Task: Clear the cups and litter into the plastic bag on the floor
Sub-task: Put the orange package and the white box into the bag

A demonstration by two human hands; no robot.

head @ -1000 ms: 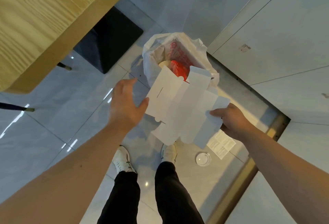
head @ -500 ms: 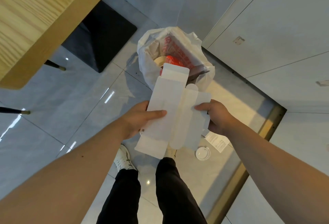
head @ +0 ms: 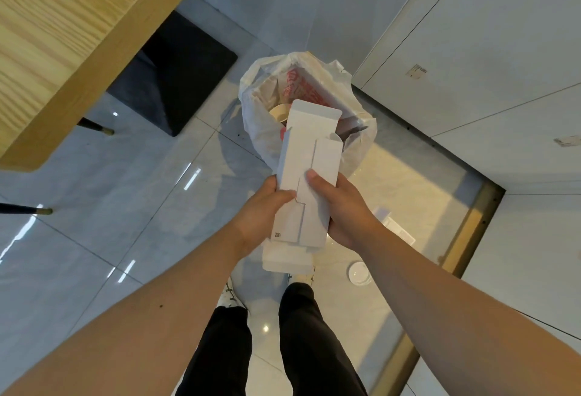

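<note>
I stood over the bag (head: 261, 131) with both hands at chest level, a flattened white carton (head: 306, 181) pinched between them. My left hand (head: 262, 213) gripped the carton's left edge, thumb lying across the front panel, fingers wrapped behind and out of sight. My right hand (head: 342, 207) cupped the right edge — thumb pressed flat on the front face, the other fingers curled under the card. The carton was folded lengthwise into a narrow stack, upper flap pointing toward the bag's mouth, lower flap hanging past my wrists; a small printed code sat near its lower left corner. The bag stood open on the grey floor tiles (head: 110, 207), white and translucent, just beyond the carton's top end. Inside it I could see a tan cup (head: 278, 112) rim and something with red lettering (head: 298, 87) against the far wall; what lay beneath I could not tell. On the floor near my right foot lay a round white lid (head: 358, 273), and just beyond my right wrist a slip of white paper (head: 397, 230) — both apart from the bag. The wooden table (head: 63, 34) edge filled the upper left, a dark stool (head: 176, 74) beneath it. My black trousers (head: 301, 342) and one white shoe (head: 231, 296) showed at the bottom.
</note>
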